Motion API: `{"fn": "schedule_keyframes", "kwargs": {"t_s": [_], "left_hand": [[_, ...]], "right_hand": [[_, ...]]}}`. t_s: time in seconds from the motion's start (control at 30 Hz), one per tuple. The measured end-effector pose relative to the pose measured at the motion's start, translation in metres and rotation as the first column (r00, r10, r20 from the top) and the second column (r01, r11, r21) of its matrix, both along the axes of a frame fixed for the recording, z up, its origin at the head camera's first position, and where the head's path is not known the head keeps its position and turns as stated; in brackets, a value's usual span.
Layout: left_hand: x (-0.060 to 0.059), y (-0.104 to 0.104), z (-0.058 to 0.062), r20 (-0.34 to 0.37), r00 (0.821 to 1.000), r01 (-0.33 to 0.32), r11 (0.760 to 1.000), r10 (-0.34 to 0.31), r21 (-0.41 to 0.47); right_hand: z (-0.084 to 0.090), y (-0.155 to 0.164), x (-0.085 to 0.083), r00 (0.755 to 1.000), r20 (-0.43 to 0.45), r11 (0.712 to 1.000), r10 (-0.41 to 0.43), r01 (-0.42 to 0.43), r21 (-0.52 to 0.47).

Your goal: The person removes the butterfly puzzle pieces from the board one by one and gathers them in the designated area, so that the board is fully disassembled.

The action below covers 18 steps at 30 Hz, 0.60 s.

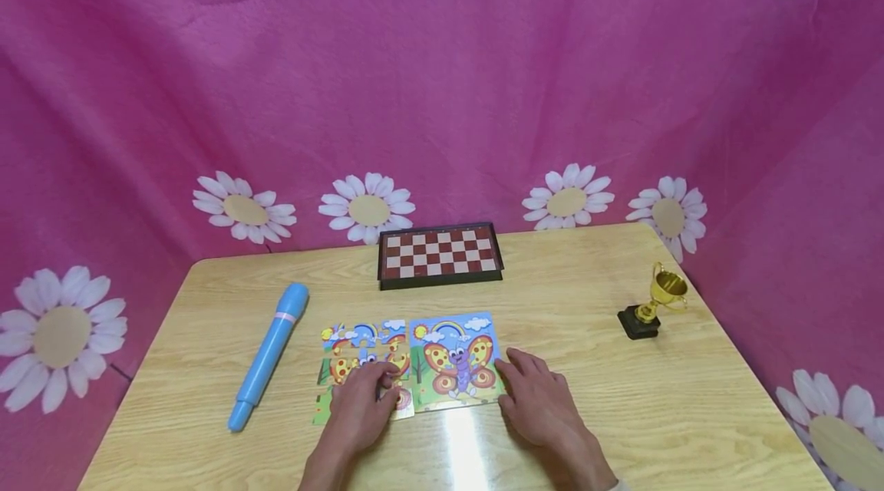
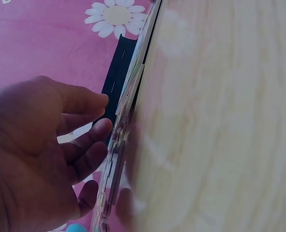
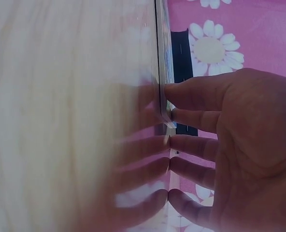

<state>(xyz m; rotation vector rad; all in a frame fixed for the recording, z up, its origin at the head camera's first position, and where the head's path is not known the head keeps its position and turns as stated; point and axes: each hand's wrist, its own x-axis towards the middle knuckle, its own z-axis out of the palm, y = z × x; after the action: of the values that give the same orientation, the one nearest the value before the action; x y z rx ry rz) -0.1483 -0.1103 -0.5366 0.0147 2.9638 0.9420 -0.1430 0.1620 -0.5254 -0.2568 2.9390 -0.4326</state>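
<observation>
On the wooden surface [image 1: 621, 414], just before the person, a half-built puzzle [image 1: 362, 368] lies touching the left side of a butterfly card [image 1: 456, 360]. The left hand [image 1: 362, 406] rests on the puzzle's near pieces with fingers loosely bent, maybe pinching one, I cannot tell. The right hand [image 1: 539, 399] lies spread, fingertips [image 3: 174, 92] touching the card's right edge, so each hand is nearest its own sheet.

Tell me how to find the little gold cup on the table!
Look at the wooden table in front of the pink daisy curtain, then go to its right side, past the butterfly picture card. The gold trophy cup stands alone there on a small black base. It is the only shiny, upright thing; everything else lies flat.
</observation>
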Motion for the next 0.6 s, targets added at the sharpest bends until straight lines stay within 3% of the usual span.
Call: {"fn": "schedule_keyframes", "kwargs": {"t_s": [0.27,0.43,0.6], "left_hand": [[0.002,0.000,0.004,0.008,0.999,-0.043,0.998,0.043,0.038],[0.004,-0.002,0.011,-0.034,0.997,-0.077,0.994,0.074,-0.077],[0.004,-0.002,0.017,-0.078,0.994,-0.088,0.978,0.074,-0.191]], "right_hand": [[0.002,0.006,-0.002,1.000,0.025,0.997,-0.005,0.007,-0.080],[0.001,0.010,-0.007,1.000,0.016,0.990,-0.009,0.011,-0.141],[0.000,0.011,-0.012,1.000,-0.005,0.993,-0.003,0.003,-0.122]]}}
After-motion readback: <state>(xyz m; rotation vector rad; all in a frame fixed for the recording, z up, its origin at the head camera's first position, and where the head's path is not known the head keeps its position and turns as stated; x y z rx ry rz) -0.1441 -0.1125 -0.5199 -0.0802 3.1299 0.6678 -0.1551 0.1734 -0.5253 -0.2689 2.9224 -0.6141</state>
